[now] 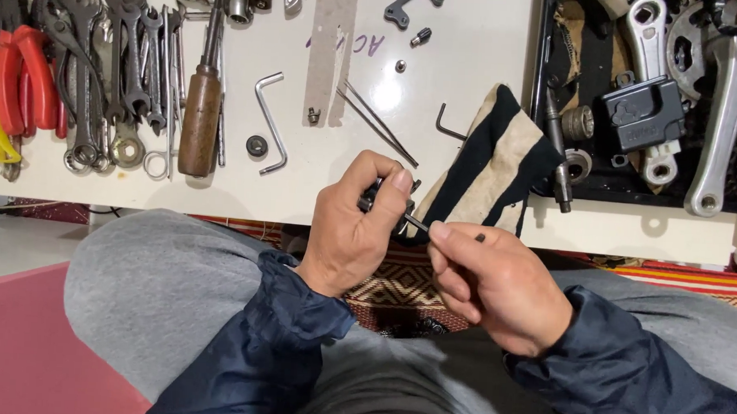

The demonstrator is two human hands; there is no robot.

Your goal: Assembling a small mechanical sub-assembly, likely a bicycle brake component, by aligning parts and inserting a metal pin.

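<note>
Head view: left hand [358, 227] grips a small black part [372, 197] near the white table [472, 55] edge; right hand [492, 281] pinches a thin hex key [417, 225] into it. Keep key seated straight.

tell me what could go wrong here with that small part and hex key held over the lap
1. The left hand pinches a small black metal part above the grey trousers, off the white table; a slip could drop it into the lap or onto the patterned rug.
2. The right hand holds the thin black hex key only by the fingertips, so it may twist out or jab the left thumb.
</note>
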